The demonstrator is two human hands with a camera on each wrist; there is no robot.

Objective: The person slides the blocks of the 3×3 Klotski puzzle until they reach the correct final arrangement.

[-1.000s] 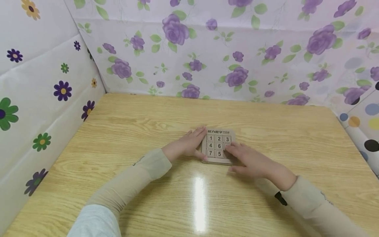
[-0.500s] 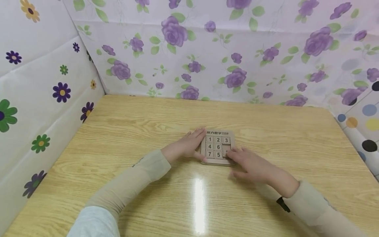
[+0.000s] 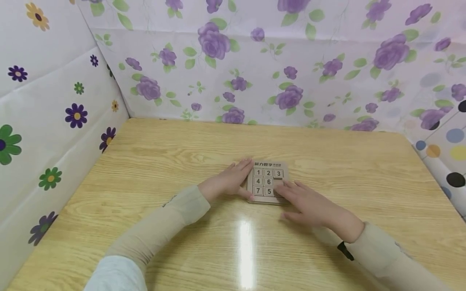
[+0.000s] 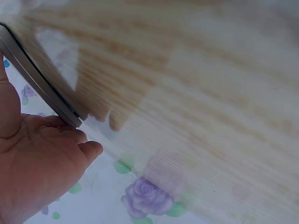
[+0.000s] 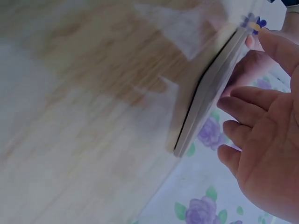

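A flat square number slide puzzle [image 3: 267,200] lies on the table in the head view. Tiles 1, 2 and 3 form its far row; 4 and 6 sit in the middle row, 7 and 5 in the near row. Right of the 6 tile [image 3: 268,182] there is a gap. My left hand [image 3: 233,180] steadies the left side, fingers straight at the far corner and thumb at the near one. My right hand [image 3: 309,202] reaches over the right side, extended fingertips on the lower right cell, which they hide. The right wrist view shows the puzzle's edge [image 5: 210,86] beside loosely spread fingers.
The puzzle rests on a wood-grain table [image 3: 174,153] with a bright reflection in front. A cloth with purple roses [image 3: 214,40] hangs behind it. Flower-patterned cloth [image 3: 43,113] stands at the left, dotted cloth [image 3: 455,153] at the right.
My right fingers have slid a tile from the cell beside 6 down to the lower right cell, opening a gap beside 6. The left hand has stayed put.
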